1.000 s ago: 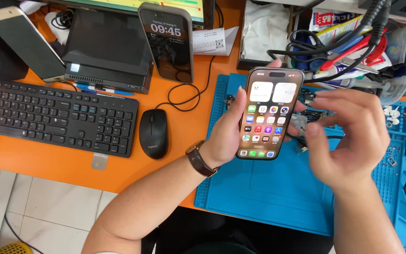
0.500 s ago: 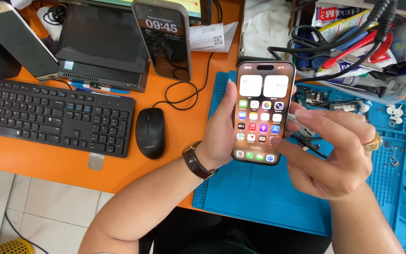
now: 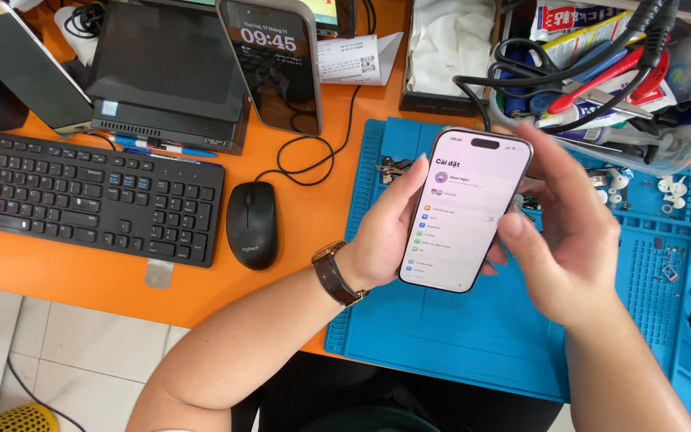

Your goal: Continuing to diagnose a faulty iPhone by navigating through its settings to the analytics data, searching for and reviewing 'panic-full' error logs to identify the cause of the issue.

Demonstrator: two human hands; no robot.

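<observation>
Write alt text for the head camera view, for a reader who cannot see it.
A person's left hand holds a smartphone with a lit menu screen above a blue work mat, while the right hand touches its right edge. On the orange desk lie a black keyboard and mouse.

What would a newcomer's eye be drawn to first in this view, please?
First the lit smartphone, held in the left hand above the blue work mat, with the right hand at its right edge. Then the orange desk, where a black keyboard and black mouse lie to the left.
</observation>
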